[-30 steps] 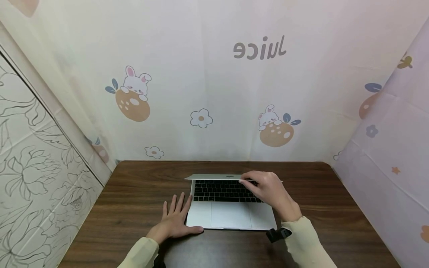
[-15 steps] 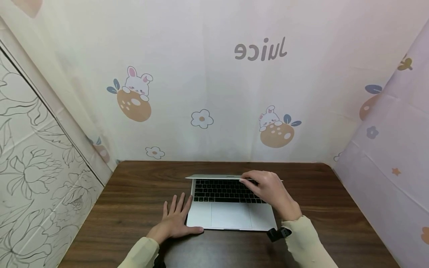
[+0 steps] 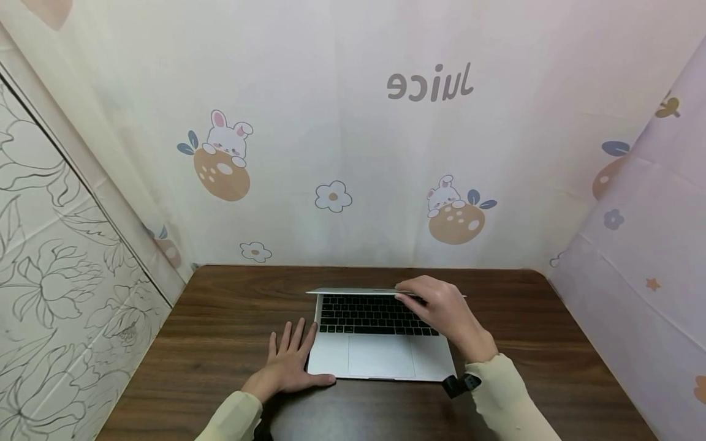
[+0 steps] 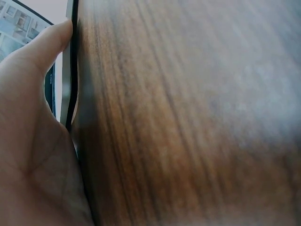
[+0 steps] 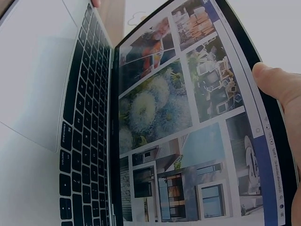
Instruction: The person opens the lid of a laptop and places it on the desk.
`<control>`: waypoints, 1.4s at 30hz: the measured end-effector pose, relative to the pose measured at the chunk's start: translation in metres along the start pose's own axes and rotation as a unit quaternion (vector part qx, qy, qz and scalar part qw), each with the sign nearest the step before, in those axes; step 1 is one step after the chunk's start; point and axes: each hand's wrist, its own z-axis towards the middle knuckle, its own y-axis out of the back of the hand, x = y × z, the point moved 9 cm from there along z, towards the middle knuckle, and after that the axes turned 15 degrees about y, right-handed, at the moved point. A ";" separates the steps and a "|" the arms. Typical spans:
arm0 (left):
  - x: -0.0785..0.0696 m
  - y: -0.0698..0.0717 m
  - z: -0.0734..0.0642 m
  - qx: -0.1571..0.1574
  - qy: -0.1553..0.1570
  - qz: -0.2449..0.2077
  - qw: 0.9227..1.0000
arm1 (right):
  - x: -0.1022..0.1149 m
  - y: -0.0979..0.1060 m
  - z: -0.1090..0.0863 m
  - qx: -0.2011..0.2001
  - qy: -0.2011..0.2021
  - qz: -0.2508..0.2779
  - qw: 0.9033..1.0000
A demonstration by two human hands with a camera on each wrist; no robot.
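Observation:
A silver laptop (image 3: pixel 380 356) with a black keyboard (image 3: pixel 364 314) lies on the table, its lid (image 3: pixel 347 291) raised part way. My right hand (image 3: pixel 438 309) pinches the lid's upper edge right of the middle. In the right wrist view, the thumb rests on the black border beside the lit screen (image 5: pixel 164 108), which shows several photos. My left hand (image 3: pixel 287 367) lies spread on the table at the laptop's left side, thumb along the front left corner. The left wrist view shows that thumb touching the laptop's edge (image 4: pixel 70 61).
The dark wooden table (image 3: pixel 231 306) extends around the laptop on all sides. Behind it hangs a pale printed curtain (image 3: pixel 375 153), with another printed sheet (image 3: pixel 651 245) at the right. A white flower-patterned panel (image 3: pixel 66 282) stands on the left.
The lid tilts back very slightly in my right hand, its outer face now a thinner strip. My left hand stays where it was.

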 end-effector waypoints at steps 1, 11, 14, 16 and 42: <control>0.001 -0.001 0.001 0.000 0.001 -0.001 1.000 | 0.000 0.000 0.000 -0.001 0.002 -0.001 1.000; 0.002 -0.003 0.002 -0.007 0.005 -0.002 1.000 | 0.001 0.001 0.003 -0.001 0.010 0.009 1.000; -0.001 0.002 -0.002 -0.006 -0.003 -0.010 1.000 | 0.001 0.001 0.004 -0.005 0.016 0.009 1.000; -0.004 0.006 -0.006 -0.001 -0.006 -0.017 1.000 | 0.001 0.002 0.004 -0.009 0.018 0.011 1.000; -0.007 0.007 -0.008 -0.001 -0.010 -0.022 1.000 | -0.008 0.004 0.009 -0.015 0.011 0.005 1.000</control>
